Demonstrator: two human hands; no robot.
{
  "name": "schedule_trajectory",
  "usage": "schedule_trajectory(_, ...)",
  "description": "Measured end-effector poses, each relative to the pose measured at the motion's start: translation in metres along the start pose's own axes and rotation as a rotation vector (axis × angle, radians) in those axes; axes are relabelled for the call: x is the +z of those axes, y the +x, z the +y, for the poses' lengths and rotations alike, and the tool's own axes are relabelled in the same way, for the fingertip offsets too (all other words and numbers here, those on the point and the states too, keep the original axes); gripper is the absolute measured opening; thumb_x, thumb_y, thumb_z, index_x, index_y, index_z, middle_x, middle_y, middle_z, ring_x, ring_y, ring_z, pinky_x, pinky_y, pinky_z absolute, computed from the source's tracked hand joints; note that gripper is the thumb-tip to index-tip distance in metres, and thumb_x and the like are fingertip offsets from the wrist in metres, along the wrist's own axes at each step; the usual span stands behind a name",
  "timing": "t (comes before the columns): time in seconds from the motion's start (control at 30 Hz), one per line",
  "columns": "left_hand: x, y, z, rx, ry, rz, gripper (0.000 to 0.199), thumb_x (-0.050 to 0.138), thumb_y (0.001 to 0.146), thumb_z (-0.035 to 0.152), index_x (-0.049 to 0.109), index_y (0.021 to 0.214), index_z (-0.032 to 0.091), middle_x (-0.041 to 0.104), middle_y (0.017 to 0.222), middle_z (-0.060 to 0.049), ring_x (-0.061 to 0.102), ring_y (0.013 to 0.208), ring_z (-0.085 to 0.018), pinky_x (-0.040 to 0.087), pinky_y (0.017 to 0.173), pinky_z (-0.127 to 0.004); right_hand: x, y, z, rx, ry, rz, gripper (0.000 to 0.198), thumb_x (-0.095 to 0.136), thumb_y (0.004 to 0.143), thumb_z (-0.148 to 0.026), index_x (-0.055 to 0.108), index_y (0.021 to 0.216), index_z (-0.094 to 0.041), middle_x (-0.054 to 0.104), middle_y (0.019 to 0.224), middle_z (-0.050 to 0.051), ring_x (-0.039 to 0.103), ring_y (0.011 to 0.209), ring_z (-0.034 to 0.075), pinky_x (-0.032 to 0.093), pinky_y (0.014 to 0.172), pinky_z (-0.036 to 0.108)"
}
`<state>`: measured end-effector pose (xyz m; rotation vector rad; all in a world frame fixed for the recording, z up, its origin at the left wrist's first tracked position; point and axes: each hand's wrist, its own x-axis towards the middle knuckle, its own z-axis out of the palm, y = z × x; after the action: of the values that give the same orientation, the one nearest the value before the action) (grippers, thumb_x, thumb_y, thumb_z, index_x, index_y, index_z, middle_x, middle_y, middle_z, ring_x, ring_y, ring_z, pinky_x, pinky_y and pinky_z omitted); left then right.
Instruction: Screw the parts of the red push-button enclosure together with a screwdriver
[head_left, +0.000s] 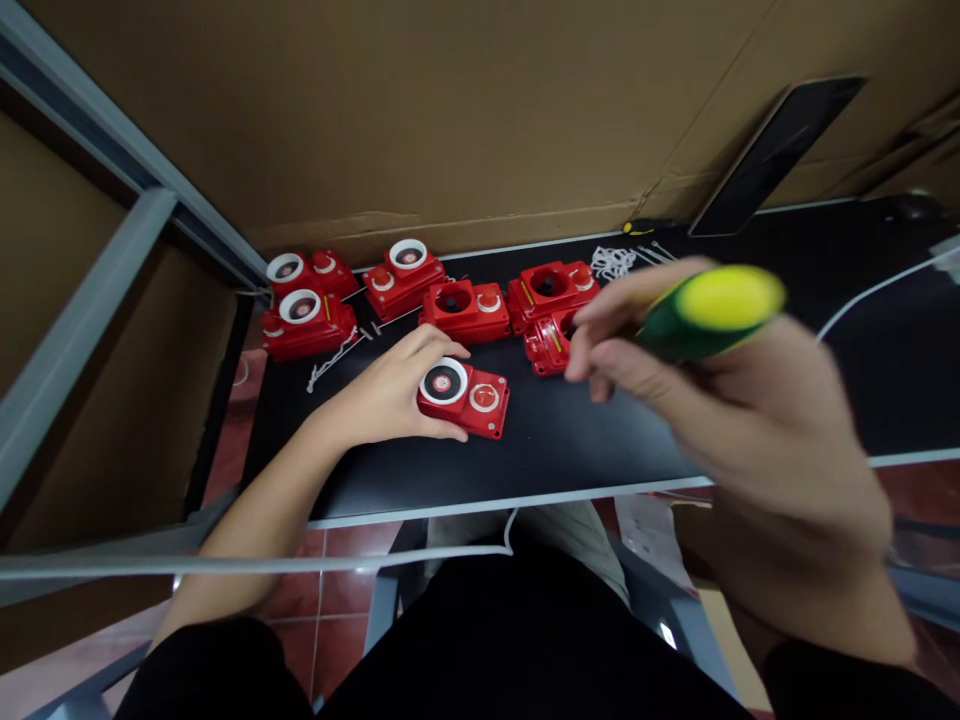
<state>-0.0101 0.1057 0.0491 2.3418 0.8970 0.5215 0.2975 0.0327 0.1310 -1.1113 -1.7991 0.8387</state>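
My left hand [397, 395] is wrapped around the left end of a red alarm box [491, 418] lying on the black table. This box carries a black round part in a white ring and a smaller round part ringed in white. Close to the camera, my right hand [750, 420] is closed on a screwdriver [720, 305] with a green and yellow handle. Its blade is hidden by the fingers and blur. Just beyond the right fingers, a red housing [546, 345] lies partly covered by them.
More red boxes with white rings [309, 325] stand at the table's back left. Two red housings with open round holes [466, 312] are near the middle. White cords [613, 262] lie behind. A dark panel [776, 150] leans on the cardboard wall. A white cable [300, 563] crosses in front.
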Motion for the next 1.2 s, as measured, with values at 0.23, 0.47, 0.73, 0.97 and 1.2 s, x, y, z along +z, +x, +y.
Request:
schedule_trajectory(0.23,0.003,0.000,0.004,-0.001,-0.040,-0.017,0.062,0.095,0.095,0.057,0.072,0.143,0.024,0.078,0.142,-0.013,0.077,0.130,-0.033,0.059,0.122,-0.051,0.013,0.049,-0.005,-0.022,0.535,-0.176,0.054,0.079,0.098,-0.072,0.056,0.076,-0.028,0.046,0.067,-0.005,0.042,0.058,0.017,0.037,0.058,0.036)
schedule_trajectory(0.47,0.012,0.000,0.003,0.012,0.034,0.015,0.067,0.087,0.099,0.070,0.071,0.142,0.022,0.078,0.139,-0.014,0.076,0.130,-0.034,0.060,0.120,-0.050,0.034,0.068,0.029,0.089,0.409,-0.368,0.083,-0.007,0.101,-0.096,0.032,0.063,-0.033,0.027,0.050,-0.003,0.027,0.048,0.017,0.034,0.052,0.038)
schedule_trajectory(0.73,0.011,0.001,0.011,0.011,0.063,0.007,0.063,0.085,0.102,0.068,0.071,0.140,0.020,0.080,0.137,-0.014,0.076,0.127,-0.033,0.061,0.117,-0.047,0.035,0.058,0.058,0.069,0.493,-0.202,0.065,0.006,0.110,-0.080,0.031,0.072,-0.034,0.026,0.054,-0.004,0.024,0.052,0.020,0.039,0.054,0.040)
schedule_trajectory(0.97,0.011,0.002,0.010,-0.010,0.072,-0.002,0.063,0.084,0.102,0.070,0.071,0.141,0.022,0.079,0.136,-0.012,0.076,0.125,-0.033,0.060,0.116,-0.046,0.035,0.058,0.060,0.054,0.586,-0.188,0.071,0.033,0.100,-0.096,0.029,0.068,-0.032,0.020,0.051,-0.007,0.023,0.049,0.016,0.035,0.052,0.038)
schedule_trajectory(1.2,0.012,0.001,0.011,0.043,0.101,0.018,0.058,0.085,0.104,0.062,0.070,0.142,0.021,0.079,0.135,-0.012,0.077,0.125,-0.033,0.061,0.116,-0.047,0.040,0.060,0.043,0.145,0.841,-0.128,0.081,0.074,0.097,-0.086,0.038,0.055,-0.026,0.023,0.044,-0.009,0.019,0.043,0.011,0.018,0.049,0.034)
